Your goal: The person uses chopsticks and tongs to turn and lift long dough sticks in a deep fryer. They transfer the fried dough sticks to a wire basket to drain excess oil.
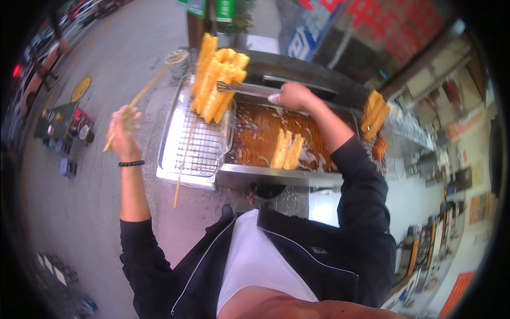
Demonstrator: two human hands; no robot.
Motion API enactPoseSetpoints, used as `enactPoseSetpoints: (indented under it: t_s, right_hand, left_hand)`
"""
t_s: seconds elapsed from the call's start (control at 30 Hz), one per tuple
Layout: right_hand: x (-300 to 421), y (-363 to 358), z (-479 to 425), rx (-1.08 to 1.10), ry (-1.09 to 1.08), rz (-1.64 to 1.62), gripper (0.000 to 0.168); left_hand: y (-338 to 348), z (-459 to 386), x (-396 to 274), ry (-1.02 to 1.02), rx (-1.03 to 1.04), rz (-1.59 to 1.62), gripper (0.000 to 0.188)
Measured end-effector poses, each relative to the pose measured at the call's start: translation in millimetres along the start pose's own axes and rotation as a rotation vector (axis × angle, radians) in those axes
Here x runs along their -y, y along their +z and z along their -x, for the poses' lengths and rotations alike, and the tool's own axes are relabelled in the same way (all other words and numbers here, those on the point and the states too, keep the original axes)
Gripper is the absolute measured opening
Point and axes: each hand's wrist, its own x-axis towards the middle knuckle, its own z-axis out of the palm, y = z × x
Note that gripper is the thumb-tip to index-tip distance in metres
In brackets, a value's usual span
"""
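Note:
My left hand (124, 129) is out to the left of the fryer, holding a long wooden chopstick (149, 85) that slants up and right. Metal tongs (255, 89) are in my right hand (295, 96), above the far side of the oil. Their head overlaps a stack of golden fried dough sticks (219, 85); whether it grips one I cannot tell. The stack stands on a wire rack (199, 153) over a metal tray (168, 149). A second long chopstick (184, 163) lies across the rack. Two dough sticks (282, 150) float in the brown frying oil (253, 135).
More fried dough sticks (374, 113) and round browned pieces (379, 148) sit in a wire rack at the fryer's right. A bucket (177, 62) stands beyond the tray. Left on the pavement are a small table (59, 119) and a stool (68, 167). The fryer's metal front edge (279, 174) faces me.

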Motion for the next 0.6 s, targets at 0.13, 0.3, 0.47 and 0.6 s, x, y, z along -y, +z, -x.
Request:
enactPoseSetpoints:
  t_s: [0.13, 0.3, 0.47, 0.6]
  right_hand:
    - [-57.5, -42.1, 67.9, -0.019, 0.011, 0.017, 0.066]
    - [-186.7, 14.7, 114.6, -0.165, 0.139, -0.131, 0.069]
    - [-287.3, 151.5, 150.5, 0.014, 0.512, -0.365, 0.071]
    - [-335.0, 269.0, 166.5, 0.073, 0.564, -0.441, 0.064]
  left_hand:
    - [48.0, 13.0, -42.1, 0.219, 0.137, 0.046, 0.043]
    - [132.0, 70.9, -47.5, 0.456, 0.412, -0.003, 0.046]
    - [203.2, 166.4, 5.3, 0.042, 0.688, -0.012, 0.042]
    - [211.5, 230.4, 84.3, -0.194, 0.71, -0.122, 0.039]
